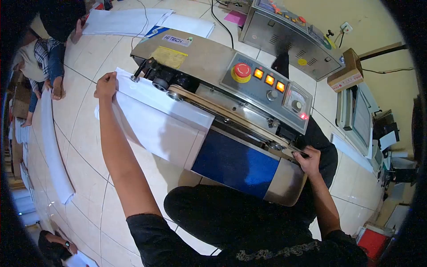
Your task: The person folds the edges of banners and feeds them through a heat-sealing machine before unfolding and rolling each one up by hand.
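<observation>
A steel band sealing machine (pixel 209 60) with a red stop button and three lit orange switches stands in front of me. My left hand (pixel 106 86) is closed on the corner of a white sheet (pixel 155 127), which lies along the machine's belt at its left end. Part of the sheet rests beside the blue conveyor surface (pixel 235 160). At the machine's right end, my right hand (pixel 309 160) is closed around its edge near the end of the belt; what the fingers grip there is partly hidden.
A second steel machine (pixel 289 40) stands at the back right beside a cardboard box (pixel 347 73). White sheets (pixel 120 22) lie on the tiled floor at the back, and a long white roll (pixel 55 147) at left. Other people sit along the left side.
</observation>
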{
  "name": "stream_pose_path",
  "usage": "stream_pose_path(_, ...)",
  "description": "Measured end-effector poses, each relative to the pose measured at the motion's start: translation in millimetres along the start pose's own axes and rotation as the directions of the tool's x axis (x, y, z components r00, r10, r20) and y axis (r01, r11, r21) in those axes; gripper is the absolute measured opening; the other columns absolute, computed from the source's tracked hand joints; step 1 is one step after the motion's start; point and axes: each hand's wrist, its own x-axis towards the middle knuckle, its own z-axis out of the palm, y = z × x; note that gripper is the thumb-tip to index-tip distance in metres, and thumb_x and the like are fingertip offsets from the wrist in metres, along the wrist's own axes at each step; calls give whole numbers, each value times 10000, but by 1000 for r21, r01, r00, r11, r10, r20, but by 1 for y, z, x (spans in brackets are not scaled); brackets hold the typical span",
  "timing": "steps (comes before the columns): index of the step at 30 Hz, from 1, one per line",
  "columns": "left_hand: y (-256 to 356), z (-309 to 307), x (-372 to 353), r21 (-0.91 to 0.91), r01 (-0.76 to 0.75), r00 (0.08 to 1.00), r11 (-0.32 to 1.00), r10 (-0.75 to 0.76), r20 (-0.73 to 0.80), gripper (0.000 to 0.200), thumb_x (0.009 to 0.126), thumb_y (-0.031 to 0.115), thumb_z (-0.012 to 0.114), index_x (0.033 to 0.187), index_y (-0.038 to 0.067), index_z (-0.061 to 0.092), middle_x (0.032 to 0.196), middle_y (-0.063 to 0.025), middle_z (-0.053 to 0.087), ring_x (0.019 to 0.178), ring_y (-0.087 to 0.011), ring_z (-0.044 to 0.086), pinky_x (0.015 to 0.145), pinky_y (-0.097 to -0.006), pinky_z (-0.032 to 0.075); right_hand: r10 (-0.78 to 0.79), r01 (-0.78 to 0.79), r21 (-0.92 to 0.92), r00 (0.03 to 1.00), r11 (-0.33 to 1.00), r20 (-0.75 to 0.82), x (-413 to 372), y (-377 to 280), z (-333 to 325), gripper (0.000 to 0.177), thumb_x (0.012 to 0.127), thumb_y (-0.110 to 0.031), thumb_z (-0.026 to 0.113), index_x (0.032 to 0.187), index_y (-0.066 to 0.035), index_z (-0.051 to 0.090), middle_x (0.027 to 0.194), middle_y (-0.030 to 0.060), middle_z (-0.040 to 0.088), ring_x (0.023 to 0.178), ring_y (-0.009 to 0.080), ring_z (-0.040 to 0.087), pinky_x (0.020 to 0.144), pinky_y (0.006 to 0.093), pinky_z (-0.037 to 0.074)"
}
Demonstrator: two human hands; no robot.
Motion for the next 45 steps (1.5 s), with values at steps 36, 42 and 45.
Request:
stream_pose_path(36,73,-27,-310,175,-418,908,891,411,77,637,884,432,608,1424,147,426,1453,-221,398,1359,-432,334,1055,-680,206,59,-55,78,997,995,-52,-4,-15,-11,383,737,-326,787,636,18,654,592,162,583,527,298,597,517,379,469)
stream_pose_path(42,103,-32,-298,209,-214,975,954,195,111,621,922,521,499,1430,173,421,1384,-202,450,1296,-397,405,995,-722,256,65,-60,127,997,990,-34,-4,-14,-11,379,759,-345,772,657,7,676,589,151,594,529,288,602,537,386,483)
stream_pose_path(45,102,-17,-286,309,-157,986,938,129,108,562,960,487,428,1431,180,419,1354,-189,455,1269,-375,423,982,-729,263,91,-88,116,996,989,-18,-4,-15,-12,380,764,-354,769,665,2,685,599,145,604,531,288,601,540,389,483)
